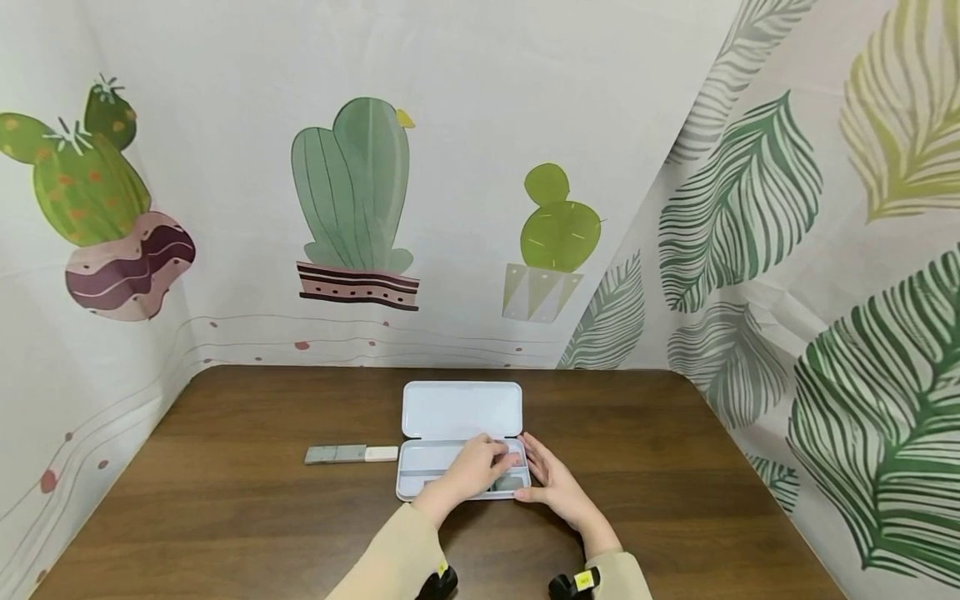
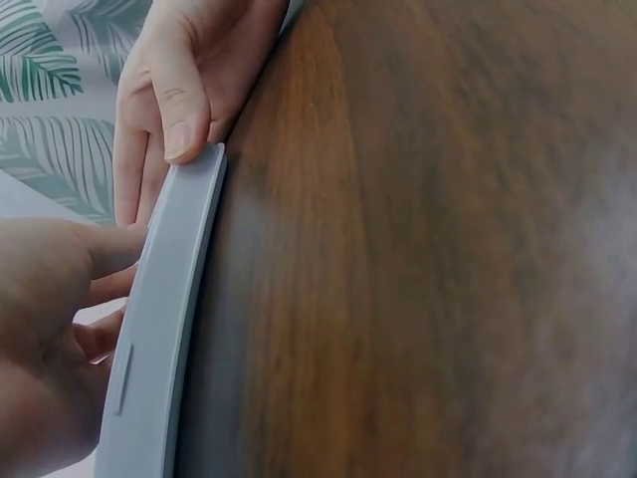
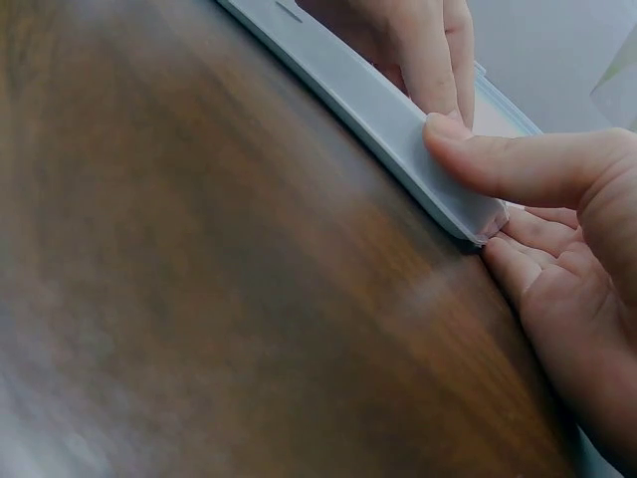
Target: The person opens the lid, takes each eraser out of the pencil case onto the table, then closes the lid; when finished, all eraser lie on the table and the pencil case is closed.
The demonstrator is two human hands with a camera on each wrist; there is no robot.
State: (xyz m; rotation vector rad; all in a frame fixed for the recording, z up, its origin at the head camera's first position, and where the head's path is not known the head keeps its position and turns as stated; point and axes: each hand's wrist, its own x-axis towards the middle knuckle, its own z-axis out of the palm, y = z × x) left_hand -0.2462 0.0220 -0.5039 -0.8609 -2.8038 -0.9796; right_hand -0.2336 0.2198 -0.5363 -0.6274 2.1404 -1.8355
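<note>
A light grey-white pencil case (image 1: 412, 483) lies on the table, its lid (image 1: 461, 408) raised at the back. My left hand (image 1: 468, 468) reaches over the front wall, with curled fingertips in the right-hand compartments. A small pinkish patch shows at these fingertips; I cannot tell whether it is a held piece. Around the right end of the case my right hand (image 1: 555, 483) grips it, its thumb (image 3: 468, 159) on the front wall and its other fingers along the end. A dark grey-green piece (image 1: 508, 483) lies in the front right compartment.
Left of the case, a flat grey bar (image 1: 335, 454) lies end to end with a white block (image 1: 381, 454) on the brown wooden table (image 1: 225, 500). Behind the table hangs a cloth (image 1: 465, 167) printed with cacti and leaves.
</note>
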